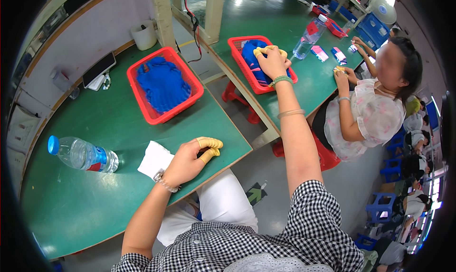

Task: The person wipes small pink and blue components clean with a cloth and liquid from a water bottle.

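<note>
The near desk (61, 210) is green, with a light wooden edge, and it curves along a pale wall on the left. On it, at the far side, stands a red basket (179, 107) containing blue pieces (164, 87); to the left there are a clear bottle (90, 154) and a white paper (156, 158). The left hand (187, 160) is beside this paper, near the desk edge, its covered fingers bent and narrow; whether the tips touch, I cannot tell.

Across a gap, on the right, is a second green desk (266, 15). There the right hand (271, 63) is over another red basket (237, 57), at the blue pieces inside it, fingers curved; whether it grips one, I cannot tell. Farther right, a co-worker (365, 106) sits. The floor (280, 201) is grey, with blue stools (381, 208) at the right.
</note>
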{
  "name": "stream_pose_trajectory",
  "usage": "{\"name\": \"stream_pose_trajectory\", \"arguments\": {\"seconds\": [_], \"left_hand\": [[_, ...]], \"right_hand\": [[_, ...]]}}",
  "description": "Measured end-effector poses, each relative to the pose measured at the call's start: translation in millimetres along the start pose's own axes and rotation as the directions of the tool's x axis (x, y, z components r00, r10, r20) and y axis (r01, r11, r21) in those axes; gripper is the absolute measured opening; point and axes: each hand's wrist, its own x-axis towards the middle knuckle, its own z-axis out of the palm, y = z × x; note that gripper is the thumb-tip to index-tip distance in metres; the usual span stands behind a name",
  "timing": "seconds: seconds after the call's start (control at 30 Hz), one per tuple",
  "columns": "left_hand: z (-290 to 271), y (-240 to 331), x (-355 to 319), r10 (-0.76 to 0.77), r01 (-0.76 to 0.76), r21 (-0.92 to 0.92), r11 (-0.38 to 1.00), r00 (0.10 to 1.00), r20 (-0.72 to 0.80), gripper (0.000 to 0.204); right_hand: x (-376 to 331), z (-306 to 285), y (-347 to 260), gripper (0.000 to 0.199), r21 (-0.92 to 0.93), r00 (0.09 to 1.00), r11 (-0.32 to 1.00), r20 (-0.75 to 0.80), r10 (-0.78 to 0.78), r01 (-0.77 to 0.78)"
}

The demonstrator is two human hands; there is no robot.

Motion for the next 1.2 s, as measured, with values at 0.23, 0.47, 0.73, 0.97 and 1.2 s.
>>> {"name": "stream_pose_trajectory", "arguments": {"seconds": [0.23,0.47,0.73,0.97,1.2], "left_hand": [[1.8,-4.3,-0.9,0.009,-0.009,-0.017,1.000,1.000,0.008,0.021],[2.5,-4.9,4.5,0.024,-0.024,0.012,1.000,1.000,0.003,0.022],[-2.4,-5.0,0.4,0.060,-0.060,-0.013,0.998,0.998,-0.031,0.020],[-2.2,-9.2,-9.7,0.103,-0.103,0.020,0.995,0.995,0.007,0.026],[-1.9,-12.5,-8.0,0.188,-0.184,0.155,0.971,0.982,-0.010,0.019]], "right_hand": [[-1.4,-1.6,0.5,0.038,-0.005,1.000,1.000,0.017,0.016,-0.016],[4.3,-0.4,5.0,0.039,-0.010,0.999,1.000,0.027,0.026,-0.025],[7.1,-4.7,-3.3,0.054,0.023,0.999,1.000,-0.040,-0.012,0.013],[-64.1,-25.7,-51.4,0.028,0.440,0.853,0.780,-0.474,-0.218,0.444],[-224.6,1.8,-122.7,0.028,0.834,0.926,0.525,0.047,-0.374,0.170]]}}
